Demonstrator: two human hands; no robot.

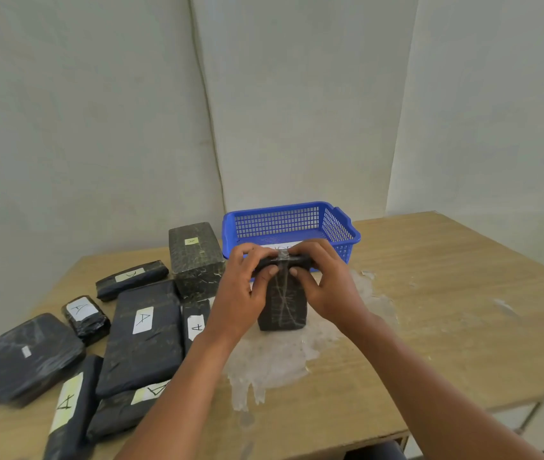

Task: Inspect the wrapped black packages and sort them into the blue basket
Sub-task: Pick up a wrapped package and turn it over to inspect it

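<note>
table (430,293): wooden, whitish smear mid-top
basket (340,224): blue, at the back, paper slip inside, writing unreadable
pile (144,330): black parcels on the left, several labels handwritten "A"
package (283,307): upright in front of the basket, taped
left hand (244,287), right hand (327,283): both gripping its top

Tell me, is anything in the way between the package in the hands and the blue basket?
Nothing visible. Both the left hand and right hand grip the upright package, and the blue basket sits right behind it, with only bare table beside them.
</note>
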